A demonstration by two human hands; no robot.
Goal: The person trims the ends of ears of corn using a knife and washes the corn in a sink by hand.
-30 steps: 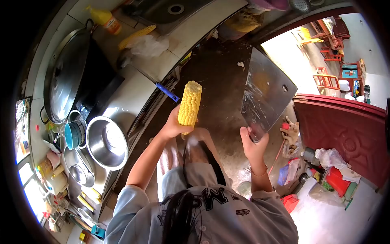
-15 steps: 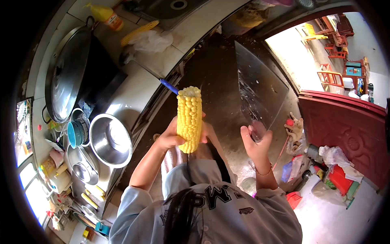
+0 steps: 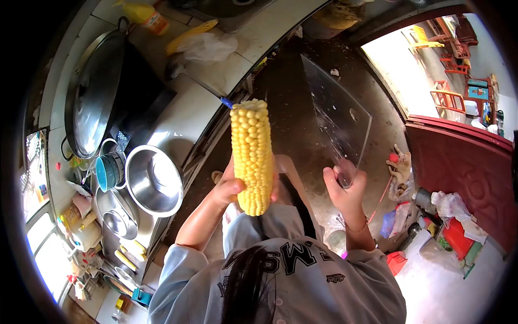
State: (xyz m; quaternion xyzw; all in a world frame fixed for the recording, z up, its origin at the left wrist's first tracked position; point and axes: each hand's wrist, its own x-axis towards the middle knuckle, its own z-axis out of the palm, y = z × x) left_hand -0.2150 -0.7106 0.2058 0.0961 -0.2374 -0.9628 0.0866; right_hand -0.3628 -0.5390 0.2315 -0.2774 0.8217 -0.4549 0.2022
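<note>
The thick, cylindrical yellow corn cob [image 3: 252,162] stood nearly upright above my lap, its lower half gripped in my left hand [image 3: 231,188]. My right hand [image 3: 346,190] was curled around the lower end of a broad grey metal cleaver [image 3: 337,110]. A pale tiled worktop [image 3: 186,116] ran along my left, bearing a round, shiny steel bowl [image 3: 156,181]; a dark red panelled door [image 3: 453,183] stood right, past the dark brown floor [image 3: 286,89].

Black block letters [image 3: 298,261] are printed on the grey shirt [image 3: 313,296], partly covered by hair [image 3: 244,289]; S and M (or inverted W) can be read. Chest emblem [image 3: 335,278] and bottle label [image 3: 157,24] can't be read.
</note>
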